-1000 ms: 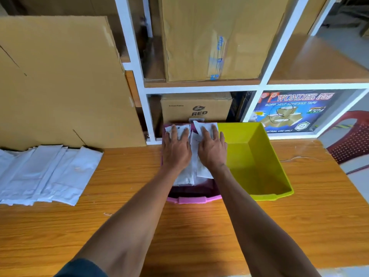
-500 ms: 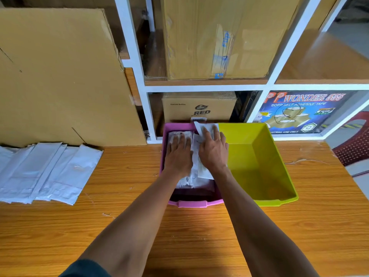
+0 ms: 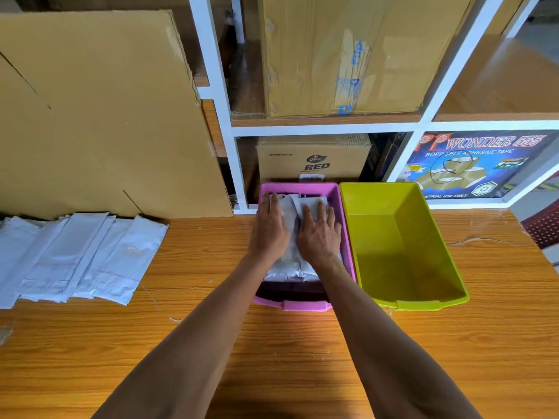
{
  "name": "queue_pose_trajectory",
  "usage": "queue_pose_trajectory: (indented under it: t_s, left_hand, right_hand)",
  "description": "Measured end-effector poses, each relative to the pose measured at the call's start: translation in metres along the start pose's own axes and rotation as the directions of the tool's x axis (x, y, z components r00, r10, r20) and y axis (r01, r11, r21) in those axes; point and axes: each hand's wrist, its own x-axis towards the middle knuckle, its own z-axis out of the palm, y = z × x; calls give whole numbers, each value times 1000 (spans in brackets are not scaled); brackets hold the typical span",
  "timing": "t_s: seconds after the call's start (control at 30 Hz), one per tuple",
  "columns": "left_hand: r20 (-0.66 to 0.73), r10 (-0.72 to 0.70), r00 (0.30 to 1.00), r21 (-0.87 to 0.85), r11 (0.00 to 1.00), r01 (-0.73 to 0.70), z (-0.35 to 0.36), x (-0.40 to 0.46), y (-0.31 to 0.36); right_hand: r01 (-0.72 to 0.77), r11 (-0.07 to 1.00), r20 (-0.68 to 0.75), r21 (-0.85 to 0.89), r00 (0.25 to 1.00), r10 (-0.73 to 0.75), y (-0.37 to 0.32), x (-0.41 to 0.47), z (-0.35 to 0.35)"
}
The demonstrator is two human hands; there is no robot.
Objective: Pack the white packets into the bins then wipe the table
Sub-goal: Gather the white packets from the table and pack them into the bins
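Observation:
A pink bin (image 3: 304, 305) stands at the back middle of the wooden table (image 3: 272, 343), with a yellow-green bin (image 3: 423, 303) touching its right side. White packets (image 3: 292, 266) lie inside the pink bin. My left hand (image 3: 270, 229) and my right hand (image 3: 319, 235) lie flat side by side on those packets, fingers straight, pressing them down. The yellow-green bin holds nothing. Several more white packets (image 3: 78, 258) lie fanned out on the table at the far left.
A big sheet of cardboard (image 3: 99, 116) leans against the white shelf unit (image 3: 217, 116) behind the left packets. Cardboard boxes (image 3: 314, 160) fill the shelves just behind the bins. A red plastic chair (image 3: 544, 228) stands off the table's right end.
The packets have gone down deeper into the pink bin under both hands; the corner that stuck up over the far rim now lies inside.

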Motion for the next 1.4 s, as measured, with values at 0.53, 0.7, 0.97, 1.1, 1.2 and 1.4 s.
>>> queue_pose_trajectory:
  t_s: [0.53,0.7,0.97,1.1,1.2,1.4]
  left_hand:
    - [306,27,952,371,917,-145,31,0,-11]
    - [310,16,951,402,904,-147,28,8,-1]
    - [284,35,958,439,883,-163,40,13,-10]
    - [258,79,963,444,876,-191,48,9,-22]
    - [255,87,963,431,881,-194,55,10,-27]
    - [267,79,960,419,888,-190,61,11,-30]
  right_hand:
    - [139,978,171,153,971,-165,35,22,56]
    - [197,969,57,152,977,-207,34,25,52]
    - [223,952,48,208,970,-238,41,36,69]
    - [222,946,48,238,970,-240,40,35,72]
    - [202,949,51,242,974,-220,41,38,76]
    - [196,956,49,218,976,-211,44,40,82]
